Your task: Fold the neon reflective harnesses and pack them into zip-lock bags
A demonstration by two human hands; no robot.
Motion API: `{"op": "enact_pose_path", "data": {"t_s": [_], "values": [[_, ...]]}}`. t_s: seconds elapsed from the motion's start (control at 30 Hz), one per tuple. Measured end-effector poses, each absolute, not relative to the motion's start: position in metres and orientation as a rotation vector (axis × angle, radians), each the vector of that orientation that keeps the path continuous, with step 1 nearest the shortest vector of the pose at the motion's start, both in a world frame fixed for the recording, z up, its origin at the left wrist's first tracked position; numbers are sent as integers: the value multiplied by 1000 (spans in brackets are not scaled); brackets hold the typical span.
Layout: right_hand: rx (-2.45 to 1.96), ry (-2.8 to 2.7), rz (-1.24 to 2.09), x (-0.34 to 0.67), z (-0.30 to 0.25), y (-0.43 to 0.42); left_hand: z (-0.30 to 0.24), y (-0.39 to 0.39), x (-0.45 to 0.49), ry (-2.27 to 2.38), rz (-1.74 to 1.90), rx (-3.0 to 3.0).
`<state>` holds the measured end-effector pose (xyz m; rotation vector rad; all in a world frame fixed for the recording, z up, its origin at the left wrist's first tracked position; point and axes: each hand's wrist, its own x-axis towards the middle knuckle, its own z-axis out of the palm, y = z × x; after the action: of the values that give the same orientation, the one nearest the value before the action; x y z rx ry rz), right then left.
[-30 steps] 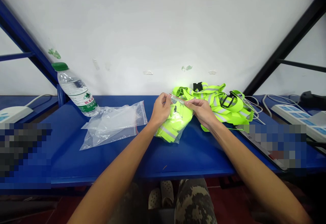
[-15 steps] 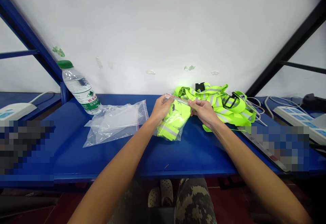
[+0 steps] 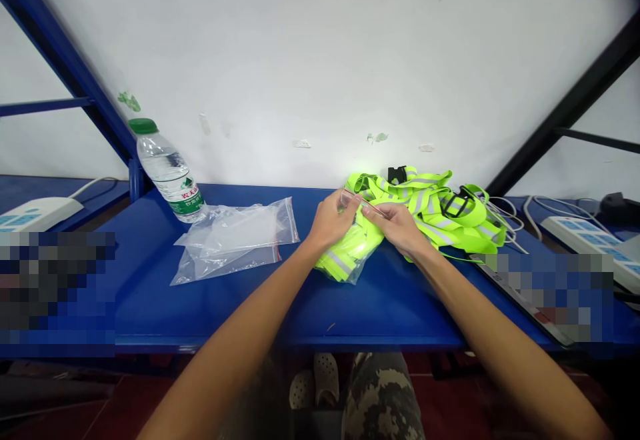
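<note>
A clear zip bag [image 3: 354, 268] with a folded neon-yellow reflective vest [image 3: 345, 253] inside hangs just over the blue table. My left hand [image 3: 334, 219] pinches the left part of its red-lined top edge. Closed on the same edge, farther right, is my right hand [image 3: 396, 225]. The two thumbs are near each other along the seal; whether the seal is fully pressed shut I cannot tell. Right behind the bag lies a heap of loose neon-yellow reflective straps [image 3: 435, 203] with black buckles.
Flat clear zip bags [image 3: 235, 237] lie left of my hands, beside a water bottle [image 3: 173, 177] with a green cap. White power strips [image 3: 595, 247] and cables [image 3: 510, 227] are at the right. The blue table [image 3: 240, 313] ends in front of my knees.
My hands have come closer together along the bag's top edge, the right one moving towards the left one. The view has shifted slightly.
</note>
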<state>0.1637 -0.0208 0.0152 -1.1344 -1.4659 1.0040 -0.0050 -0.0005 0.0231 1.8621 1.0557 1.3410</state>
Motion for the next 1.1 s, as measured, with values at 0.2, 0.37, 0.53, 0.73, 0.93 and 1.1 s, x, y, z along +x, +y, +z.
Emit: {"op": "enact_pose_path", "data": {"t_s": [0.2,0.37,0.53,0.73,0.93,1.1], "values": [[-1266,-1418,519,174,15,-16,28,-10,-9,1538,1012,1987],[-1328,-1583,452,172,29,-23,22,-16,-4,1643,865,2026],[-1149,-1662,765,162,24,-26,12,-18,1,1633,909,2106],[-1115,-1517,960,163,3,-19,7,-16,5,1706,899,2137],[-1165,-1529,782,159,3,-21,6,-14,5,1703,925,2133],[-1211,-1515,715,155,2,-22,3,-11,6,1669,965,2119]]}}
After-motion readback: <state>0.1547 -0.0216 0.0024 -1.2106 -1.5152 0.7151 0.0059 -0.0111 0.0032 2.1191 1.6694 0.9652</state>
